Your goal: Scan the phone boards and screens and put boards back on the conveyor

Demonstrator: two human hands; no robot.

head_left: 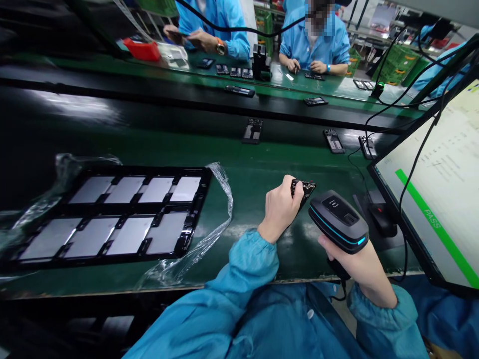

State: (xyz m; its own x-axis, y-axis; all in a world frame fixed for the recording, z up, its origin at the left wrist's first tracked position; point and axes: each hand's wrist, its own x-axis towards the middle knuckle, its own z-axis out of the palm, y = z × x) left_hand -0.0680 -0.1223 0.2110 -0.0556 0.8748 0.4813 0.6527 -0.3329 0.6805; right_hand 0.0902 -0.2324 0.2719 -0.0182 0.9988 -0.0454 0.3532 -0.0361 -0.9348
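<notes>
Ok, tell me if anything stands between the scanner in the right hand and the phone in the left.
Nothing visible does. Only a narrow gap shows between the scanner in the right hand and the phone in the left hand. The mouse lies right of the scanner, outside that gap.

Light: moderate overall, falling to deep shadow at the left edge and under the green bench (239, 159); broad white glare on the black surface (80, 105) at upper left, thin highlights along the clear plastic film (226, 192), a lit cyan strip (360, 242) on the scanner (337, 214), and a bright monitor (437, 164). Image quality: wide-angle, edges stretched and smeared; background soft; small screen text illegible, "PASS" readable; one pixelated block (316, 22) at top.
</notes>
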